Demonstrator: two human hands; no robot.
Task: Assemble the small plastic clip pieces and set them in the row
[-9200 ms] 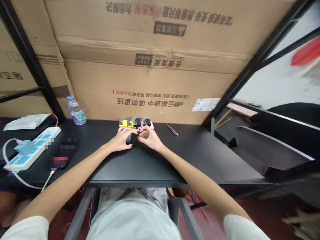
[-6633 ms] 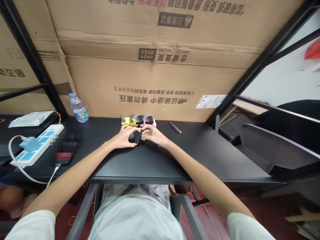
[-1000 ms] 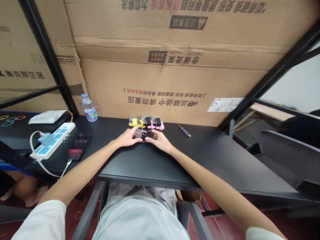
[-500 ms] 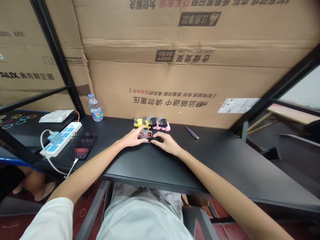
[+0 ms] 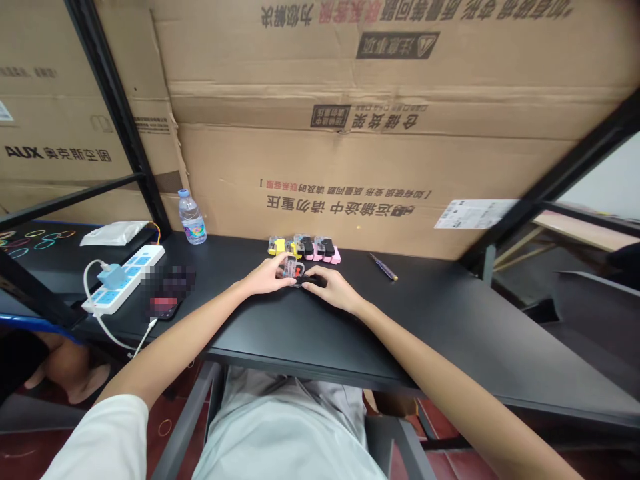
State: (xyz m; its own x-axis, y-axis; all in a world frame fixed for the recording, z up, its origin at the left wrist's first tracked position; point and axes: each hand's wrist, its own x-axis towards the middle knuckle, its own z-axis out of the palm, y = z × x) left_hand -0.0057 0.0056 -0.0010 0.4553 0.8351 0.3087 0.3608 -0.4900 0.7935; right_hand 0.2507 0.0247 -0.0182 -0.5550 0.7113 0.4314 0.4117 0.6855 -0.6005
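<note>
Both my hands meet at the middle of the black table (image 5: 400,327). My left hand (image 5: 267,277) grips a small clear plastic part (image 5: 293,269) with a red spot inside. My right hand (image 5: 333,291) pinches a small black piece (image 5: 315,281) that meets the clear part's right side. Just behind my fingers stands a tight row of small plastic parts (image 5: 304,249), with yellow, pink and black pieces on clear bodies. Their exact kind is too small to tell. A small screwdriver (image 5: 383,267) lies to the right of that row.
A water bottle (image 5: 191,218) stands at the back left, near a white power strip (image 5: 123,288), a blurred phone (image 5: 163,301) and a white packet (image 5: 115,234). Stacked cardboard boxes (image 5: 350,180) rise behind the table inside a black metal rack.
Over the last half second my hands and the held parts barely moved. Across the earlier frames the view has swung, shifting the scene rightward, and the clear part now shows between my hands.
</note>
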